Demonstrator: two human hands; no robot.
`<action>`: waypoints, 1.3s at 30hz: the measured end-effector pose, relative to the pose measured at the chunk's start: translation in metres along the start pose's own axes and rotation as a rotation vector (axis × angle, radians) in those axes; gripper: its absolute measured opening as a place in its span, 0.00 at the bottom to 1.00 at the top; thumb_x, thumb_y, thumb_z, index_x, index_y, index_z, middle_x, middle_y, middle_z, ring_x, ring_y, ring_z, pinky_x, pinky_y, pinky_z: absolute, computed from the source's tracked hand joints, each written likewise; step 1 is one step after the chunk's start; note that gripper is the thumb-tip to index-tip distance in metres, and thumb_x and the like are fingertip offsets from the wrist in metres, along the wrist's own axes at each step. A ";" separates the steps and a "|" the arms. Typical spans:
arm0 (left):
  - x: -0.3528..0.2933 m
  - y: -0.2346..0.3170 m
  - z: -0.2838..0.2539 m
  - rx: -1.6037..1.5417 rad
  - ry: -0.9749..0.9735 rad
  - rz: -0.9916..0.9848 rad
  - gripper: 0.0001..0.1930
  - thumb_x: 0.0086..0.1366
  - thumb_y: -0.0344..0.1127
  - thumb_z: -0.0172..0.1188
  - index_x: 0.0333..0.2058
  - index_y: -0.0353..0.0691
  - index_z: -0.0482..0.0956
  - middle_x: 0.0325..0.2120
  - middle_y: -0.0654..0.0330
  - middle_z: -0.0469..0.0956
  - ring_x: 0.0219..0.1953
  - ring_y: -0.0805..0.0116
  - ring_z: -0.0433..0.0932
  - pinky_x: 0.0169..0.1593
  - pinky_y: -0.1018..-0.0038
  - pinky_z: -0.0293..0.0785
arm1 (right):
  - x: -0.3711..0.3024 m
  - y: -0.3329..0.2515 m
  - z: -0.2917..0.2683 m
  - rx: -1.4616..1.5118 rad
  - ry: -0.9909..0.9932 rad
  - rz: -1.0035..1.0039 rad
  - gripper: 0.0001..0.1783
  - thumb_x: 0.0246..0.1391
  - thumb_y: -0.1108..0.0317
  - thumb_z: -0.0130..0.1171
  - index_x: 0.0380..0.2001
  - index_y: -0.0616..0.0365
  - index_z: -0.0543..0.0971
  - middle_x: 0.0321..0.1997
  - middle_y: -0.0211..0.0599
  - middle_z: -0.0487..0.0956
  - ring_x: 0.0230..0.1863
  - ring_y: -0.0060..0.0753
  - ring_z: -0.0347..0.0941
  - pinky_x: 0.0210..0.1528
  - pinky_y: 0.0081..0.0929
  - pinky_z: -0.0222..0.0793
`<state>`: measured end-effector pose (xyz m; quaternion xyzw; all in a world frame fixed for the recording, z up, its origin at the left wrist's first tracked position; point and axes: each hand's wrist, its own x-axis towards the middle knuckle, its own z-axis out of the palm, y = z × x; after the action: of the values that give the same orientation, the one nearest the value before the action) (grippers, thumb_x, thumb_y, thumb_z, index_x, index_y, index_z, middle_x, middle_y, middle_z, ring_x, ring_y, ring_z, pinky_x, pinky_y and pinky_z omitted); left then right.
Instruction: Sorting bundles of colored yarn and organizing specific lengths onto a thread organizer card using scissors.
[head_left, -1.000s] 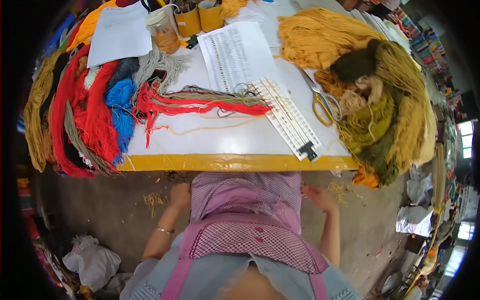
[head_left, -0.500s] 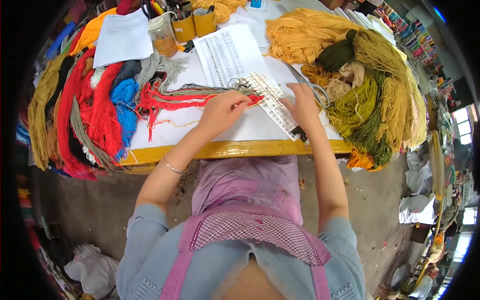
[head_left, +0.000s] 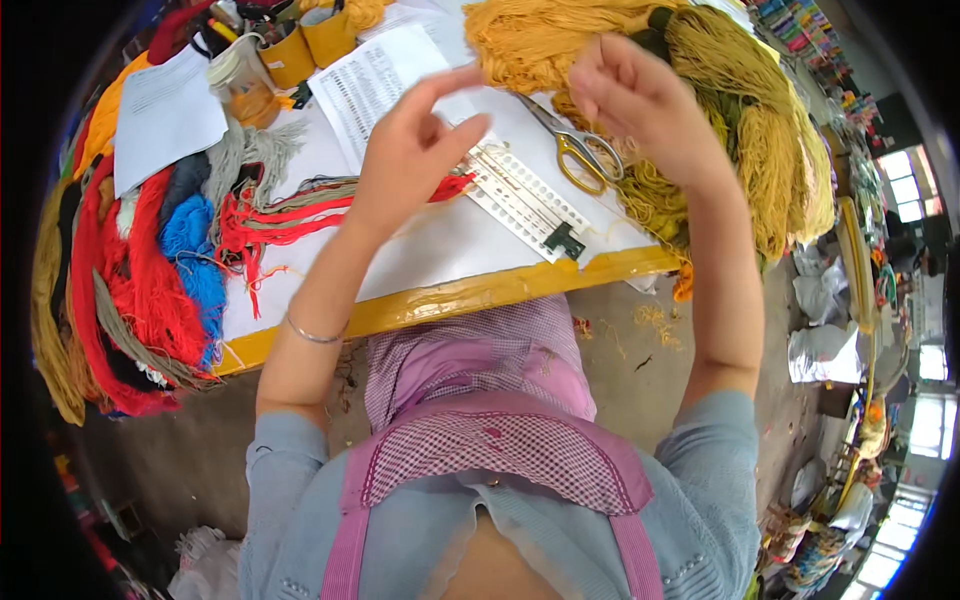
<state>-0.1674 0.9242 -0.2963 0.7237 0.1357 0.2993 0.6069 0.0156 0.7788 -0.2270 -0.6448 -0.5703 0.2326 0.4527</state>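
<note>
My left hand is raised over the table, thumb and forefinger spread apart with nothing visible between them. Below it runs a bundle of red and grey threads, its right end meeting a white card strip punched with holes. A dark green piece sits at the strip's near end. My right hand is lifted in front of the olive yarn hanks, fingers curled in; whatever they may hold is hidden. Scissors with gold and silver handles lie between the strip and the olive yarn.
Yellow-orange yarn lies at the back. Red hanks and a blue hank heap up on the left, under a paper sheet. A jar stands near yellow pen holders. A printed chart lies behind my left hand.
Both hands have risen off the strip and threads; the right went up and right, its fingers curling. My left fingers have spread. The whole view has shifted, so the table appears further left.
</note>
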 end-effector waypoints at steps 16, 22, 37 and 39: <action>-0.011 0.079 -0.071 0.216 -0.088 0.221 0.12 0.70 0.38 0.55 0.37 0.37 0.83 0.19 0.77 0.65 0.22 0.87 0.54 0.26 0.84 0.48 | -0.093 -0.076 -0.072 -0.332 0.123 0.012 0.10 0.67 0.64 0.49 0.30 0.52 0.68 0.24 0.16 0.63 0.24 0.06 0.52 0.25 0.12 0.43; -0.033 0.060 -0.080 0.349 -0.156 0.172 0.12 0.69 0.41 0.56 0.36 0.38 0.83 0.20 0.76 0.66 0.23 0.87 0.56 0.27 0.84 0.51 | -0.087 -0.060 -0.044 -0.120 -0.073 -0.005 0.10 0.63 0.62 0.55 0.30 0.55 0.70 0.24 0.17 0.66 0.25 0.08 0.60 0.26 0.12 0.51; -0.112 0.036 -0.144 0.339 -0.574 0.054 0.10 0.57 0.32 0.63 0.39 0.39 0.83 0.35 0.63 0.80 0.28 0.80 0.71 0.29 0.82 0.65 | -0.035 0.117 0.113 -0.517 0.031 -0.045 0.23 0.47 0.56 0.70 0.39 0.64 0.78 0.37 0.44 0.81 0.43 0.43 0.76 0.48 0.33 0.71; -0.113 0.036 -0.138 0.418 -0.329 -0.087 0.11 0.60 0.32 0.62 0.41 0.39 0.82 0.37 0.64 0.81 0.29 0.81 0.72 0.31 0.82 0.66 | -0.032 0.119 0.124 -0.690 -0.026 0.031 0.29 0.38 0.54 0.76 0.40 0.63 0.78 0.37 0.48 0.81 0.44 0.48 0.75 0.48 0.37 0.71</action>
<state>-0.3448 0.9631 -0.2808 0.8656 0.1252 0.1169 0.4705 -0.0306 0.7949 -0.3946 -0.7654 -0.6112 0.0411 0.1971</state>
